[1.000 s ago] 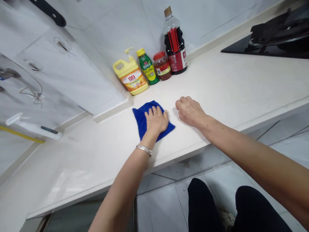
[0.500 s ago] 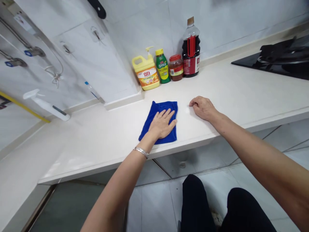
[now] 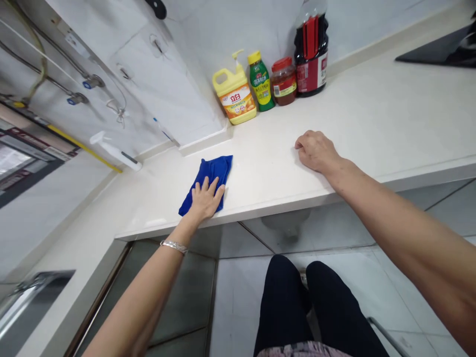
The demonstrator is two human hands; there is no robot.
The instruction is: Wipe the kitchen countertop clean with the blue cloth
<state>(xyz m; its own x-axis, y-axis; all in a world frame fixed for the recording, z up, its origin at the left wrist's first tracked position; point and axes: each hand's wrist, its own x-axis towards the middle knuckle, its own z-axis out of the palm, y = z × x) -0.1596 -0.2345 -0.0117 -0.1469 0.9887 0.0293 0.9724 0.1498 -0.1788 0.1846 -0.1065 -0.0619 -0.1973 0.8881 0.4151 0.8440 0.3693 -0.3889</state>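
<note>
Right hand (image 3: pixel 316 150) curled, I am pressing my spread left hand (image 3: pixel 206 201) on a blue cloth (image 3: pixel 208 171), likely light, limp and best held mid-fabric.

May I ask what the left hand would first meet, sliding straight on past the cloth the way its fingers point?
Past the blue cloth, the left hand would probably first meet the raised white ledge below the wall, though depth is hard to judge here.

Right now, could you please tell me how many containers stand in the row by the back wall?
4: from left to right, the yellow pump jug, the green bottle, the red-lidded jar and the tall dark bottle. Another could be hidden behind them.
</note>
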